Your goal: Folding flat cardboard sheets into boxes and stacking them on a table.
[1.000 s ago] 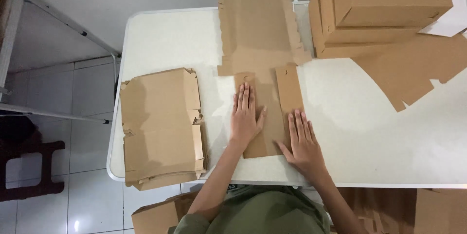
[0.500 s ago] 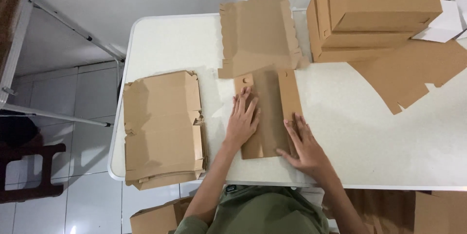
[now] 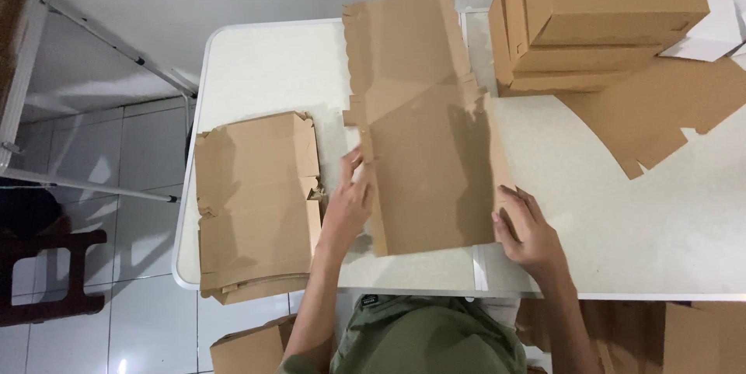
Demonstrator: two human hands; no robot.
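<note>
A flat brown cardboard box blank (image 3: 423,133) lies unfolded on the white table (image 3: 622,226), its scalloped end pointing away from me. My left hand (image 3: 350,191) grips its left side flap near the front. My right hand (image 3: 527,226) holds the right side flap at the blank's front right corner. Both side flaps are spread outward and the middle panel lies open between my hands.
A stack of flat cardboard blanks (image 3: 256,203) sits at the table's left end. Several assembled brown boxes (image 3: 598,17) are piled at the back right, with a loose flat blank (image 3: 660,114) beside them. More boxes (image 3: 249,347) stand on the tiled floor below.
The side flaps, folded in under my palms before, have been opened outward. My hands moved apart, left hand to the left edge and right hand to the right edge.
</note>
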